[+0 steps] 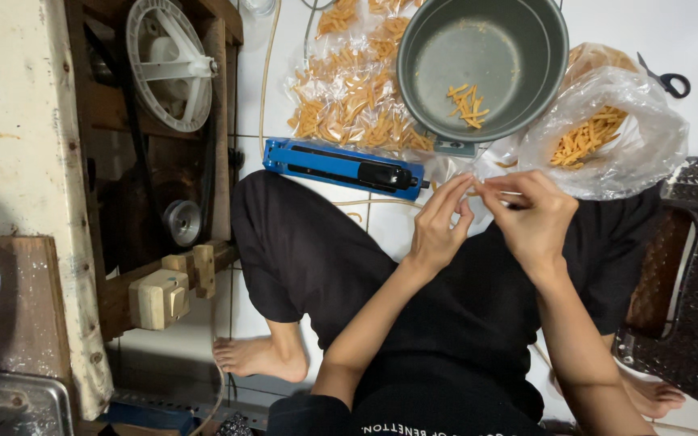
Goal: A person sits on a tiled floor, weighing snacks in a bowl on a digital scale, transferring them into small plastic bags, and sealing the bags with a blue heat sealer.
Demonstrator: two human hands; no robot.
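Here, both hands meet above the person's lap, fingertips drawn together on a small clear plastic bag that shows only as a thin, pale strip between them. The left hand pinches one edge of it with thumb and forefinger, the other fingers loosely curled; the right hand pinches the opposite edge, knuckles raised and fingers bent inward. How full the small bag is cannot be told, since the fingers hide most of it. Just beyond the hands, on the white tiled floor, sits a grey metal pot with a few orange snack sticks lying on its bottom. To the right of the pot, a large clear plastic bag lies open with more of the same orange sticks inside, touching the pot's side. To the left of the pot lies a heap of small sealed packets of the sticks, and in front of that heap, near the person's left knee, rests a blue bag sealer with a black handle. Black-handled scissors lie on the tiles beyond the large bag. A wooden frame with a white belt wheel stands at the far left.
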